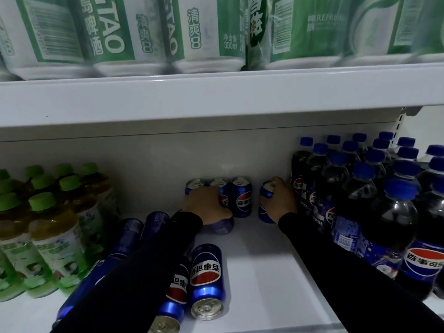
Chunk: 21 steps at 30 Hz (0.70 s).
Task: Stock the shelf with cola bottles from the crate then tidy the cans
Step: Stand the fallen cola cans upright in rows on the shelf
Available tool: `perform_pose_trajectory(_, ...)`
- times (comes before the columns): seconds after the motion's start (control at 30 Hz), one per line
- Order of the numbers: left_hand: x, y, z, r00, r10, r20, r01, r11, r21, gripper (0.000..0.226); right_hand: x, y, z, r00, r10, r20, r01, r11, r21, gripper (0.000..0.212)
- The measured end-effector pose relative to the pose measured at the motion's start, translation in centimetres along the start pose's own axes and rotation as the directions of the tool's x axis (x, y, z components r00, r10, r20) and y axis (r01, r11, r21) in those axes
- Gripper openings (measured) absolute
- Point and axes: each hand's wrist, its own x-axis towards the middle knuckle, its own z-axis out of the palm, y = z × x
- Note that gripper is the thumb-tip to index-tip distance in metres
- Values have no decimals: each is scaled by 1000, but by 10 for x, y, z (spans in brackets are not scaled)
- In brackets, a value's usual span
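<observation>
White sheet-metal shelving fills the view, and the smooth lower shelf (pixel 259 260) carries the goods. Glossy blue cylindrical cans are seen on it: three upright cans (pixel 241 197) stand in a row near the back panel, while several fallen cans (pixel 206 282) lie on their sides, long axes running front to back, pull-tab ends toward the front. Dark plastic cola bottles (pixel 365 203) with blue caps are massed upright at the right. Green-capped tea bottles (pixel 48 224) are ranged at the left, and green-and-white beer cans (pixel 115 32) lie overhead. The left hand (pixel 206 205) is curled over a tilted can (pixel 222 227), its grip closed on it. The right hand (pixel 280 200) is wrapped round a single upright can (pixel 265 203) just beside the bottles.
</observation>
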Motion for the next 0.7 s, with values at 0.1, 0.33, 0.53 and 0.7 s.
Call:
perform_pose_trajectory(0.1, 1, 0, 4, 999, 14, -50, -19, 994, -103, 41, 3, 4, 3, 999, -31, -8, 31, 999, 39, 61)
perform_pose_trajectory(0.33, 2, 2, 17, 996, 61, -60, -74, 962, -264, 44, 1, 16, 14, 1000, -23, -20, 26, 990, 140, 71)
perform_pose_trajectory(0.53, 4, 6, 23, 995, 78, 68, -57, 962, -268, 72, -6, 24, 22, 999, 31, -12, -29, 991, 129, 103)
perform_pose_trajectory(0.7, 4, 5, 25, 997, 43, 65, -23, 957, -289, 84, 1, 19, 27, 999, 28, -35, -23, 992, 120, 98)
